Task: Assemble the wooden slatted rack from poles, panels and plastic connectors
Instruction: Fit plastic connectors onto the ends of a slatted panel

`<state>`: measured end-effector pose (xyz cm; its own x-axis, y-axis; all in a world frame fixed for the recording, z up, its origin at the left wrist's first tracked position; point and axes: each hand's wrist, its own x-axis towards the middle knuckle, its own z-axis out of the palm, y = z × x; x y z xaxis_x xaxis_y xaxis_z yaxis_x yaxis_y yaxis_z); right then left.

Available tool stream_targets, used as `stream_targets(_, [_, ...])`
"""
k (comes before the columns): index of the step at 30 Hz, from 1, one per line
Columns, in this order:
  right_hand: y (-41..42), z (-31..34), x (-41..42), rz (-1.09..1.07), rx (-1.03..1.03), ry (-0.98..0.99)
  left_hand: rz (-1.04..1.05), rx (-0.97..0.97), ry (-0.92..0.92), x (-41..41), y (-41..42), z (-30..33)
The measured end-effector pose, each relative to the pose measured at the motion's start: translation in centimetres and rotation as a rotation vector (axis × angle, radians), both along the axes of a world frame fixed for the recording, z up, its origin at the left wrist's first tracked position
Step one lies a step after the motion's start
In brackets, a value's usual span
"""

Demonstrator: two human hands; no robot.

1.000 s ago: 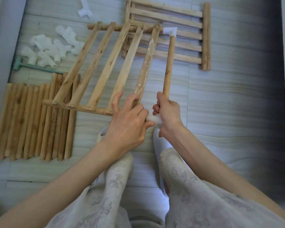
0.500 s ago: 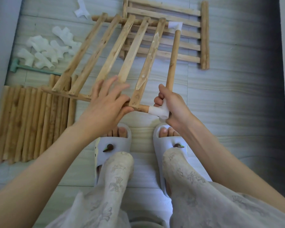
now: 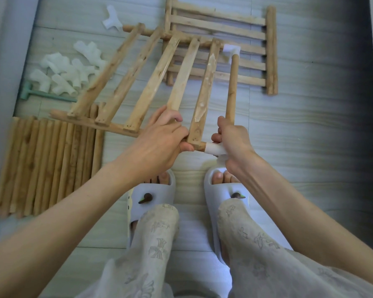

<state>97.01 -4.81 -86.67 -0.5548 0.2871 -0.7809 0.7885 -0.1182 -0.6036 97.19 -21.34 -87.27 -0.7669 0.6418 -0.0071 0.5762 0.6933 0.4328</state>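
A wooden slatted panel (image 3: pixel 138 76) is held tilted above the floor. My left hand (image 3: pixel 159 138) grips its near rail and one slat. My right hand (image 3: pixel 233 140) grips a white plastic connector (image 3: pixel 213 148) pushed onto the rail's right end, with its thumb along a wooden pole (image 3: pixel 232 87) that rises from that connector. A second white connector (image 3: pixel 230 49) caps the pole's far end beside the panel's far rail.
A second slatted panel (image 3: pixel 246 50) lies flat on the floor behind. Loose white connectors (image 3: pixel 63 72), a single connector (image 3: pixel 110 20) and a green mallet (image 3: pixel 43 94) lie at the left. A row of poles (image 3: pixel 43 164) lies near left. My slippered feet (image 3: pixel 151 198) stand below.
The panel has swung down and to the right with both hands. My left hand went from spread fingers on the slats to a closed grip on the near rail. The right hand kept its hold.
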Motion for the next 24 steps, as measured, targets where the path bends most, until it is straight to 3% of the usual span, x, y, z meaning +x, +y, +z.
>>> stream_targets(6, [0.5, 5.0, -3.7, 0.189, -0.062, 0.214, 0.216, 0.281, -0.071, -0.4, 0.1, 1.4])
stream_targets(10, [1.3, 9.4, -6.6, 0.273, -0.150, 0.397, 0.377, 0.428, 0.061, -3.5, -0.1, 6.1])
stream_targets(13, [1.4, 11.6, -7.4, 0.265, -0.085, 0.508, 0.528, 0.479, 0.211, -6.1, -0.9, 10.4])
stream_targets(16, [1.4, 13.2, -7.6, 0.311, 0.184, 0.658, 0.691, 0.619, 0.213, -7.9, -2.2, 13.9])
stream_targets(20, [1.7, 15.9, -8.3, 0.487, 0.782, 0.905, 0.736, 0.794, 0.107, -7.8, -4.0, 16.1])
stream_targets(24, [1.6, 19.3, -10.3, 0.657, 1.104, 1.065, 0.791, 0.965, 0.052, -6.5, -5.8, 17.0])
